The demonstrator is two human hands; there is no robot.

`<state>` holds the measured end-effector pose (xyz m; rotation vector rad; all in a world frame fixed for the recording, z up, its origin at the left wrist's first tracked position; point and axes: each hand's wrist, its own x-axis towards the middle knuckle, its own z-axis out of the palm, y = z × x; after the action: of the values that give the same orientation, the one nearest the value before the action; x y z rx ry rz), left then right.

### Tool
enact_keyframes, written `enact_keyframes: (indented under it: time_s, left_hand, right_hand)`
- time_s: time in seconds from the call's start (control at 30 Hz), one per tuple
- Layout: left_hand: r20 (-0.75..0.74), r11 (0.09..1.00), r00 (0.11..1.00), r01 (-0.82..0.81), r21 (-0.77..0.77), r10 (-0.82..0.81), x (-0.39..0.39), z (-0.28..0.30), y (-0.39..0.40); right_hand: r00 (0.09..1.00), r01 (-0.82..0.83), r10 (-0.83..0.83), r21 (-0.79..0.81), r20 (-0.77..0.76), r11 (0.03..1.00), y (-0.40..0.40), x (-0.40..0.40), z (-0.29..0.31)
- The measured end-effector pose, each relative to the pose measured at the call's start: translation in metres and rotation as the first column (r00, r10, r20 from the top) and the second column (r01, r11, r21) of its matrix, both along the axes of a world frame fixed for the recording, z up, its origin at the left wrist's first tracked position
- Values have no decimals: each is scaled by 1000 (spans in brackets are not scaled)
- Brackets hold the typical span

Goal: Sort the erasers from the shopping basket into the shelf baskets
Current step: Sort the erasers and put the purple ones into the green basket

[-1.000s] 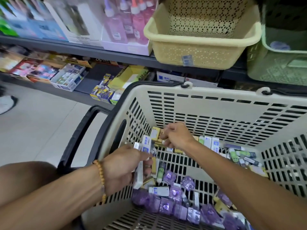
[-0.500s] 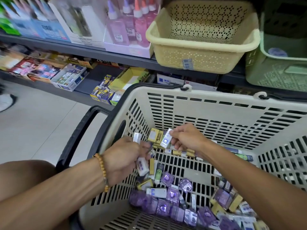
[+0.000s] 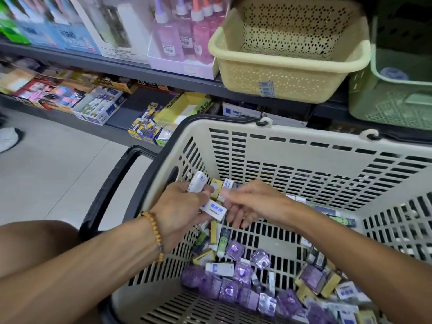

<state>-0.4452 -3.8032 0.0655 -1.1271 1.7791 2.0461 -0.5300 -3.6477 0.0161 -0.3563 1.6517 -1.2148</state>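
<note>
I read the L hand (image 3: 184, 206) as a collector: fingers curled round white erasers (image 3: 214, 209), one lying across the palm, another (image 3: 198, 184) standing above the thumb. Stacking same-type pcs in one hand looks like batching before a single trip to the shelf. R hand (image 3: 253, 203) sits just beside it, fingers bent toward the white pcs; whether it pinches one I cannot tell. Both hands are inside the shopping basket (image 3: 304, 146), over its slotted floor. Loose stock remains there: purple-wrapped erasers (image 3: 233, 289) near edge, yellow-sleeved ones at R. Targets above: cream shelf basket (image 3: 287, 59) w/ nothing visible inside, green shelf basket (image 3: 397, 94) beside it. My judgement: early stage, most stock unsorted
</note>
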Motion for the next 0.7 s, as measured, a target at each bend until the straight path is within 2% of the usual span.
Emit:
enact_keyframes:
  time_s: [0.07,0.13,0.2,0.3,0.37,0.5,0.6,0.7]
  left_hand:
    - [-3,1000,1000,5,-7,-5,-2,0,1]
    - [10,1000,1000,12,-7,-12,-5,0,0]
    - [41,999,999,36,-12,-35,-6,2,-1]
    - [109,990,990,95,-100,-84,-6,3,1]
    - [151,978,981,146,-149,-123,-5,4,2]
    - [130,960,969,231,-157,-212,0,4,-1]
    - [75,932,952,305,-195,-296,2,4,-4]
    - [47,928,957,290,-235,-288,1,3,-6]
  right_hand:
    - [998,-69,69,-28,-3,997,-1,6,8]
    - [999,-37,37,-35,4,999,0,8,10]
    - [998,29,-27,-37,55,999,7,5,11]
    - [972,214,-212,-8,104,977,23,-5,5]
    - [953,298,-300,61,40,953,31,-12,-3]
    - [948,319,-308,225,-81,921,26,-20,-25]
    - [937,347,-326,267,-123,899,12,-24,-38]
    - [908,419,-395,266,-142,868,2,-28,-46]
